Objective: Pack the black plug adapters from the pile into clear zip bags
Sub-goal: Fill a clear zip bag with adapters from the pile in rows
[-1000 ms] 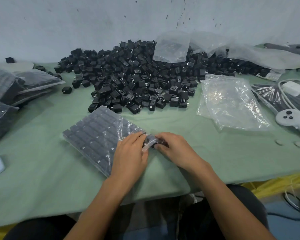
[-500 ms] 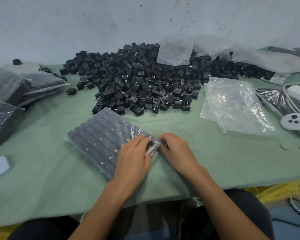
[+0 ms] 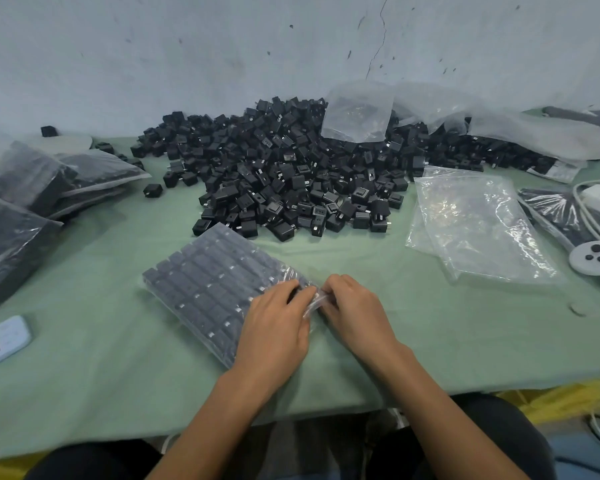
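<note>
Black plug adapters (image 3: 187, 296) are lined up in tidy rows inside a clear zip bag (image 3: 215, 271) lying flat on the green table cover (image 3: 430, 344). It sits right in front of the person, just on the near side of the big loose pile (image 3: 291, 174). Looks to me like this one is full and we're at the sealing step, since both hands are at the bag's mouth. Left hand (image 3: 274, 327) lies over the near-right end of the bag, fingers close together and bent down onto the plastic lip. Right hand (image 3: 355, 317) meets it from the other side, fingertips nipping that same crinkled strip (the thumbs are mostly tucked out of sight, so I can't tell how they bear on it). Bag's long axis runs on a diagonal from far-left to near-right. The mouth points near-right, toward the right hand, and the closed bottom faces far-left. Next move, I reckon, calls for a firm pinch slid along the whole zip track so it shuts end to end, keeping the bag flat so the rows don't bunch up or slip out. After that it would presumably join the filled bags (image 3: 32, 202) stacked at the far left, with a fresh one taken from the empty clear bags (image 3: 471, 223) lying to the right, well apart from the hands.
</note>
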A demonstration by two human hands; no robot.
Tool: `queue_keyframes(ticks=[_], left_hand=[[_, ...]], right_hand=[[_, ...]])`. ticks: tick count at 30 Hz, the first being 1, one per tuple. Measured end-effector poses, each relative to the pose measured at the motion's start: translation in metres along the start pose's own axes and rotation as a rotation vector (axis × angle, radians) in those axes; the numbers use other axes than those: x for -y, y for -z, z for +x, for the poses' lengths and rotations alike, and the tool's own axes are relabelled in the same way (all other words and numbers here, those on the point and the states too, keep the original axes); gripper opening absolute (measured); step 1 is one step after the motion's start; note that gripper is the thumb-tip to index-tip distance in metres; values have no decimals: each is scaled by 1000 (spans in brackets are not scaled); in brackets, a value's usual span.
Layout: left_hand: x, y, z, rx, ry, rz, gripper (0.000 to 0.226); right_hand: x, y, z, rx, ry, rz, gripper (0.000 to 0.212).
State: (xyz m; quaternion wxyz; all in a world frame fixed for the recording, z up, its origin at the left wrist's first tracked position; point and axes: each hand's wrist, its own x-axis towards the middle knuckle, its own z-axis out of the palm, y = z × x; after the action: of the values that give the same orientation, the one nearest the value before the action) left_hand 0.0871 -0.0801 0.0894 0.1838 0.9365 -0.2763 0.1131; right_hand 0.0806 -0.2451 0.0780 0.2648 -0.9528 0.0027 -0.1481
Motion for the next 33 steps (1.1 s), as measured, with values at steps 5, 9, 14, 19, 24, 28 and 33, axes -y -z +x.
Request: queue_keyframes(ticks=[5,9,14,19,24,28,33], left_hand=[[3,8,-9,55,-67,-65,45],[7,20,-27,-5,-28,-83,42],[12,25,-52,-106,-13,8,27],[16,22,-56,-151,-31,33,19],[14,24,-48,-135,-3,29,14],[10,30,-41,-113,66,-28,15],[7,37,-39,-149,90,-42,20]], right_hand=[[-11,34,9,359,-37,129,39],[-19,54,48,114,-75,131,40],[-7,14,128,229,-154,-90,42],[-11,-12,140,127,-168,-116,10],[-12,21,101,49,-281,273,17],[-8,55,14,22,-434,823,17],[20,44,-80,147,-457,1008,31]])
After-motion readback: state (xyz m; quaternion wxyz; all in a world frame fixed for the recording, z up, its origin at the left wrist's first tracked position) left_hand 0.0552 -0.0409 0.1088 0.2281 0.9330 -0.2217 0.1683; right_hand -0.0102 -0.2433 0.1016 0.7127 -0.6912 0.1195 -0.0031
